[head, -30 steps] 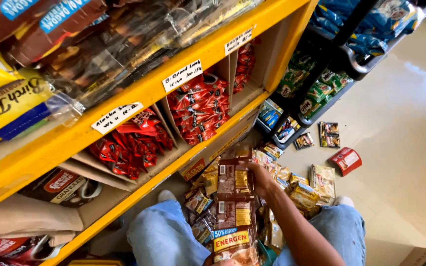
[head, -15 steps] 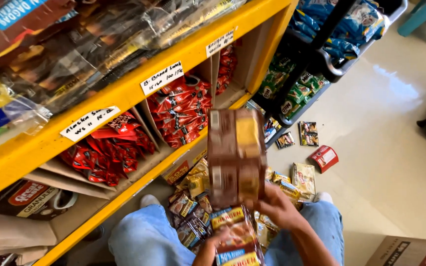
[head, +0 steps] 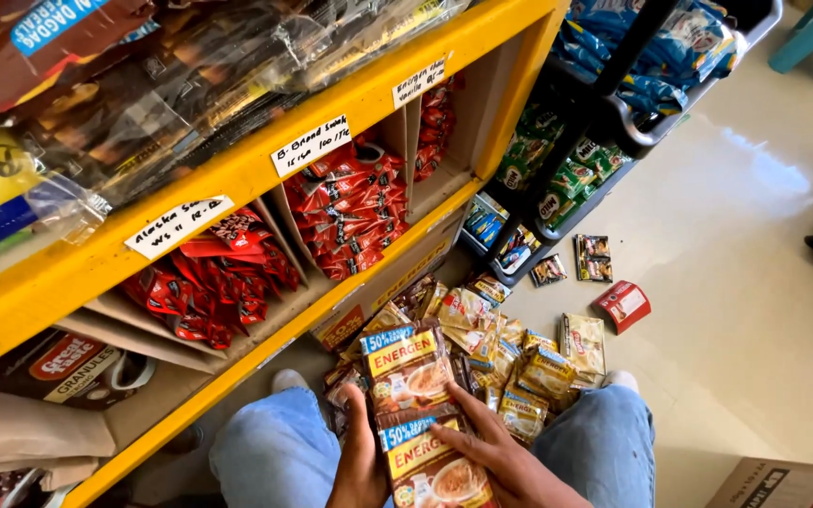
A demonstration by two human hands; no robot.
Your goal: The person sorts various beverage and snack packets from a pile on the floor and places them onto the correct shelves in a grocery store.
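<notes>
Brown and yellow strip: sachet strip [head: 416, 404] hangs in both hands, above the floor pile.
Left hand: left hand [head: 359, 456] clasps the strip's left edge.
Right hand: right hand [head: 496, 452] pinches its right side, fingers spread.
Pile: loose sachets [head: 510, 353] just beyond the strip.
Shelf: yellow shelf [head: 237, 169] left of the strip, red packets [head: 350, 202] inside.

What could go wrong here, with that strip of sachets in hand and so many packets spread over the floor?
The long strip of brown and yellow sachets hangs between the left hand and right hand; it may tear at a seam or slip. The loose pile of small packets lies between the knees, so shifting could crush them. The small red box lies apart on the pale floor, a possible trip hazard.
</notes>
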